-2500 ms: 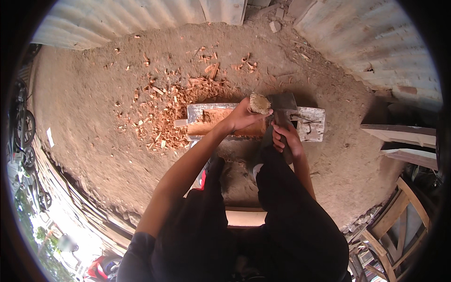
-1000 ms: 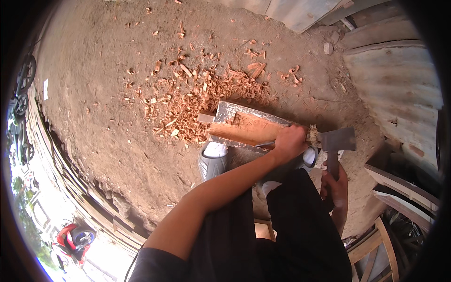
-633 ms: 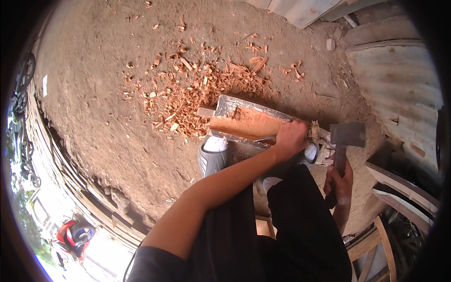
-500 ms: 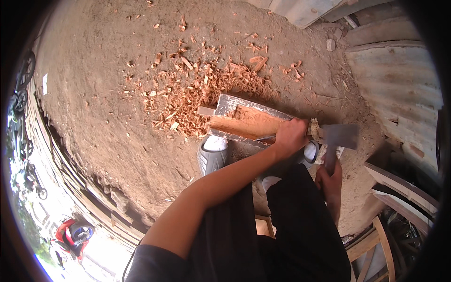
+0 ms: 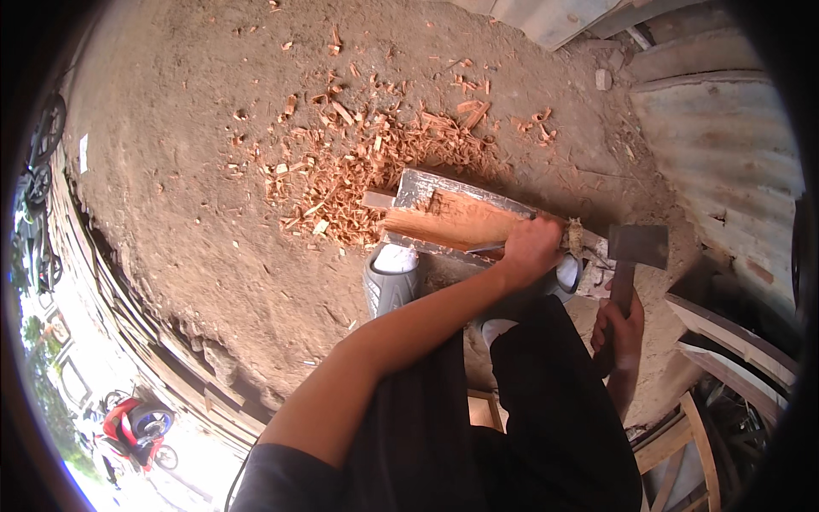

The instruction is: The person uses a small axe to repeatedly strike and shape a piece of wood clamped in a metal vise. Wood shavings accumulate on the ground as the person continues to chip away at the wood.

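Note:
A hollowed wooden piece [image 5: 456, 218] lies on the ground before my feet, its inside freshly cut and reddish, its edges dark and weathered. Over its right part my left hand [image 5: 532, 250] is closed round a chisel [image 5: 489, 247]. The metal blade points left into the hollow, and the chisel's frayed butt end [image 5: 576, 237] sticks out right of my fist. In my right hand [image 5: 618, 331], a mallet [image 5: 638, 247] with a dark rectangular head is gripped by its handle. The head is right of the chisel's butt, apart from it. Part of the chisel is hidden by my fingers.
Wood chips [image 5: 358, 175] are heaped on the dirt ground [image 5: 213, 77] beyond the piece. My grey shoe [image 5: 390, 277] stands against its near edge. Corrugated metal sheets [image 5: 725, 145] and stacked boards [image 5: 734, 333] line the right. A red motorcycle [image 5: 135, 427] stands at the lower left.
The mallet and my right hand have moved right, and the mallet head is now farther from the chisel's butt. My left hand keeps its grip at nearly the same place.

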{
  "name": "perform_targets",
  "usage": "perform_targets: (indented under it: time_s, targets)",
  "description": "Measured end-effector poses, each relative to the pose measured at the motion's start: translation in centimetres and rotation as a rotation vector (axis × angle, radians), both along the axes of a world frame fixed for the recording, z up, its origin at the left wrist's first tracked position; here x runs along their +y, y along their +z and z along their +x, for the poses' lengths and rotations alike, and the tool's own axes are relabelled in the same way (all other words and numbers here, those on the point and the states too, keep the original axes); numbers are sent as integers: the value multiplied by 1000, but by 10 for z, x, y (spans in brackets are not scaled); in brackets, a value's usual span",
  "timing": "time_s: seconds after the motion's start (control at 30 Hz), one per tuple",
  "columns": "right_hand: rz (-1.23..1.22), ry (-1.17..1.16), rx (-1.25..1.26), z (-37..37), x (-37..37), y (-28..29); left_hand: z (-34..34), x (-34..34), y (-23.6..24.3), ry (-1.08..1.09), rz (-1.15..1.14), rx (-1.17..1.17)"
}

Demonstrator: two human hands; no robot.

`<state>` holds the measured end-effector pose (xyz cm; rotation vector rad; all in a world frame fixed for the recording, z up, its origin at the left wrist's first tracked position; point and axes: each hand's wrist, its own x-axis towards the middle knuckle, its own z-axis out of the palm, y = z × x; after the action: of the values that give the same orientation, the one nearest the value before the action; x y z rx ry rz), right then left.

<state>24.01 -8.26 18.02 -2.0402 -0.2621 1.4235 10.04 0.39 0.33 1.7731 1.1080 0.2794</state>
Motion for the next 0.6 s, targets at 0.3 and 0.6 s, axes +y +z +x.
perform_targets:
  time_s: [0.3,0.6]
  targets:
    - [-72,47,-30,-2,-3,-3,-4,-2,3,-37,14,70]
    - [-32,81,5,0,2,-5,-6,0,6,-23,22,71]
